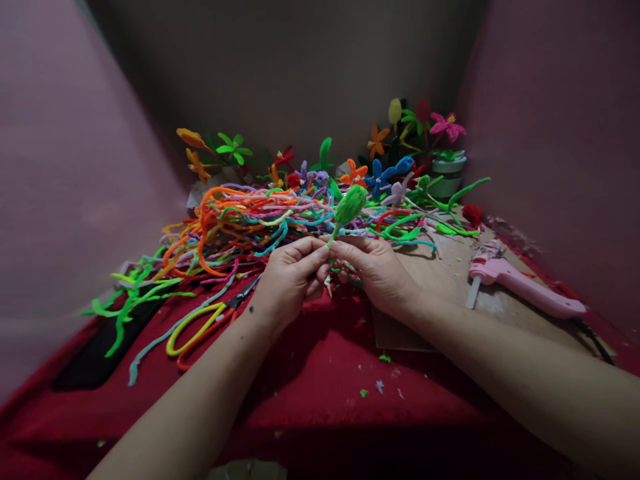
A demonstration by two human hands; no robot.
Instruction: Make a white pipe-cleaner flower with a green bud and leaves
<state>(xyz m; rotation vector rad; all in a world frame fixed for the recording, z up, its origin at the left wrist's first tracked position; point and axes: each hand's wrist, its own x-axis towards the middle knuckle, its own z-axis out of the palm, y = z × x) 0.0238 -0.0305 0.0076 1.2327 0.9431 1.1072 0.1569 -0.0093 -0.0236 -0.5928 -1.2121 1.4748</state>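
Observation:
A green pipe-cleaner flower bud (pixel 351 205) stands upright above my fingertips, its fuzzy oval head tilted a little to the right. My left hand (pixel 296 268) pinches its stem between thumb and fingers. From the other side my right hand (pixel 369 264) also closes on the stem, thumb against the forefinger. Both sets of fingertips nearly meet just below the bud. The stem's lower part is mostly hidden behind the fingers, and a pale twisted end shows beneath them.
Behind my hands lies a heap of colourful pipe cleaners (pixel 240 213). Scissors (pixel 200 330) with yellow and orange handles lie to the left near a black flat case (pixel 95 353). A pink glue gun (pixel 525 283) rests on cardboard (pixel 405 327) at right. Finished flowers and a pot (pixel 449 175) stand behind.

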